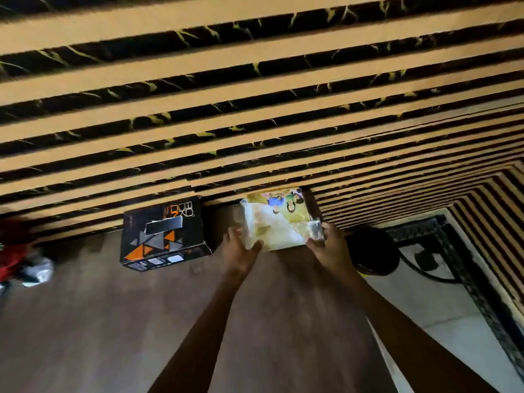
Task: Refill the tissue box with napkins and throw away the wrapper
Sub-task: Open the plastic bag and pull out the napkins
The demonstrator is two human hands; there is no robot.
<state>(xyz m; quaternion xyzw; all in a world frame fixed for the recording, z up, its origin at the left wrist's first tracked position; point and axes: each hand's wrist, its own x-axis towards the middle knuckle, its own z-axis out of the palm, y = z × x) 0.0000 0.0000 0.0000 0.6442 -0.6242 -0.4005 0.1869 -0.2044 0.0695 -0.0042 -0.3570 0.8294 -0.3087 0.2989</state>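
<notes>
A black tissue box (pixel 163 232) with orange and grey triangles stands on the brown table (pixel 113 321) against the slatted wall; its top slot looks dark. To its right is a napkin pack (pixel 279 222) in a clear, yellow-printed wrapper. My left hand (pixel 239 251) grips the pack's near-left corner and my right hand (pixel 329 248) grips its near-right corner. Whether the pack rests on the table or is lifted off it I cannot tell.
A wall of tan and black slats (pixel 255 95) rises right behind the table. A dark round object (pixel 371 251) sits just right of my right hand at the table's edge. Red and white blurred items (pixel 22 259) lie at far left. Pale floor (pixel 442 316) shows at right.
</notes>
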